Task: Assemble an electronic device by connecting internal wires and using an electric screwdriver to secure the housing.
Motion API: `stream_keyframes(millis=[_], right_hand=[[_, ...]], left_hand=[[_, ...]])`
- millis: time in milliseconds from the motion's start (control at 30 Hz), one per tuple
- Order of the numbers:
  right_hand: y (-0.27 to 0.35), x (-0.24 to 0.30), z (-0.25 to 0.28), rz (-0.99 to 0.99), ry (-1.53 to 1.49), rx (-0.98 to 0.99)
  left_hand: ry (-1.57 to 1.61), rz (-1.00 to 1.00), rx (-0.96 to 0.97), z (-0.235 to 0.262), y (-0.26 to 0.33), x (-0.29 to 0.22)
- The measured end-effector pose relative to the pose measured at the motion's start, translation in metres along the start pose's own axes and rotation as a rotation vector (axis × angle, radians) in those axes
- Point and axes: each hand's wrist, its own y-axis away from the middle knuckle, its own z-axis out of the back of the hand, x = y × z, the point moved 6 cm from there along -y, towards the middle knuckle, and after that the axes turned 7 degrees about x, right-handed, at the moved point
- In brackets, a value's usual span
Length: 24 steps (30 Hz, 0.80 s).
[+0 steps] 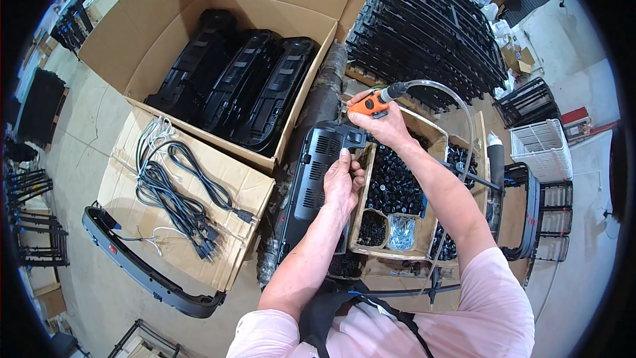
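My right hand wraps round an orange power screwdriver with a black rear end, its tip hidden by the hand. From that end a clear hose arcs over to the right. Under the tool lies a long black plastic housing with rows of vent slots. My left hand grips the housing's right edge near its far end, thumb on top and fingers curled. Just right of that hand stands a parts box holding black round parts, small dark pieces and silver screws.
A large open carton with several black housings stands at the far left. Black cables lie on a cardboard box, beside a curved black frame. Black frames are stacked at the back right. A white crate stands at the right.
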Motion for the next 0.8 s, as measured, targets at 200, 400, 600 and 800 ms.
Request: stream_keyframes(millis=[200,400,600,800], right_hand=[[0.001,0.003,-0.001,-0.088,-0.09,-0.072],[0.041,0.045,0.005,0.07,-0.265,-0.016],[0.056,0.062,-0.002,0.064,-0.215,0.035],[0.054,0.068,-0.011,0.084,-0.2,0.07]], left_hand=[[-0.016,0.001,-0.058,0.0,-0.004,-0.006],[0.309,-0.048,-0.026,0.001,-0.017,-0.02],[0.43,-0.101,0.004,-0.003,-0.018,-0.029],[0.452,-0.124,0.039,-0.004,-0.015,-0.042]])
